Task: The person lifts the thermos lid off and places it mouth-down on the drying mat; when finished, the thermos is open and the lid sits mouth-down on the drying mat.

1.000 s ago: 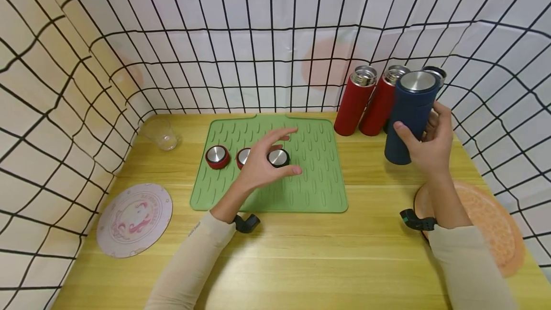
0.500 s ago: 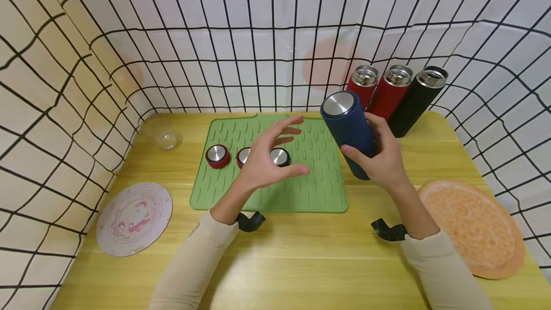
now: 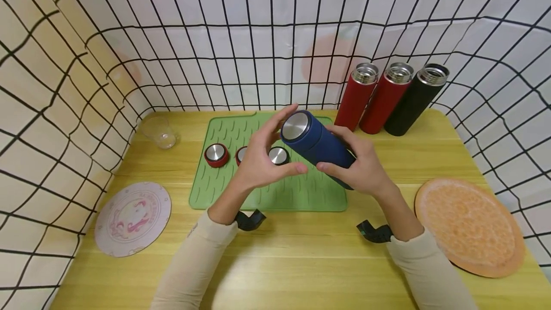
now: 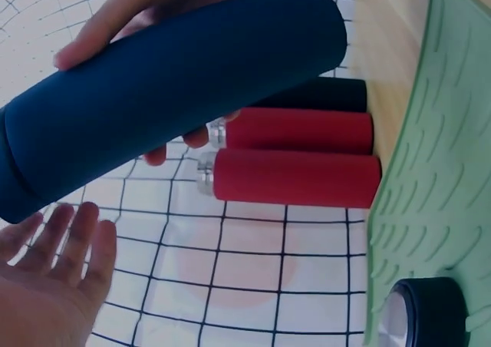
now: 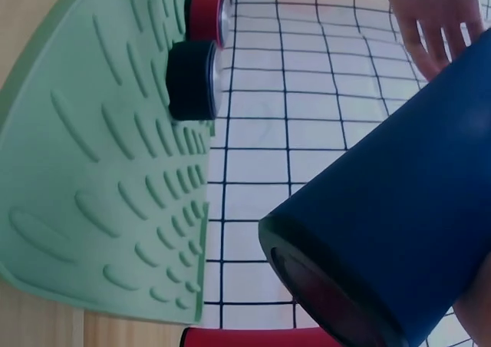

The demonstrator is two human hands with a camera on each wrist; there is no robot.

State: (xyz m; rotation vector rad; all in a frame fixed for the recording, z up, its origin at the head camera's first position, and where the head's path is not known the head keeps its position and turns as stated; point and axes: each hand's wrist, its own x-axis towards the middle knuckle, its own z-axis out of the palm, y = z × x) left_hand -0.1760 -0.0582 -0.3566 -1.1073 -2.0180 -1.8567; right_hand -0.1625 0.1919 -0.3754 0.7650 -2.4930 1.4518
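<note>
My right hand (image 3: 363,164) grips a dark blue vacuum flask (image 3: 320,142) around its body, above the green ridged mat (image 3: 310,197). The flask is tilted, its silver-topped blue lid (image 3: 296,126) towards my left hand and its base towards the lower right. My left hand (image 3: 260,159) is spread beside the lid, thumb and fingers apart; whether it touches the lid I cannot tell. In the left wrist view its fingers (image 4: 77,247) lie just by the lid end. On the mat sit a black lid (image 3: 279,156), a red lid (image 3: 216,155) and another red lid (image 3: 240,156), partly hidden.
Two lidless red flasks (image 3: 354,102) (image 3: 385,102) and a lidless black flask (image 3: 414,104) stand at the back right. A clear cup (image 3: 164,137) is at the back left. Round mats, one pink (image 3: 133,219) and one orange (image 3: 469,228), lie at the sides. Black wire grid (image 3: 292,27) encloses the table.
My right hand has carried the blue flask leftwards from beside the other flasks to over the mat, tilting its lid towards the left hand. The left hand has stayed almost in place.
</note>
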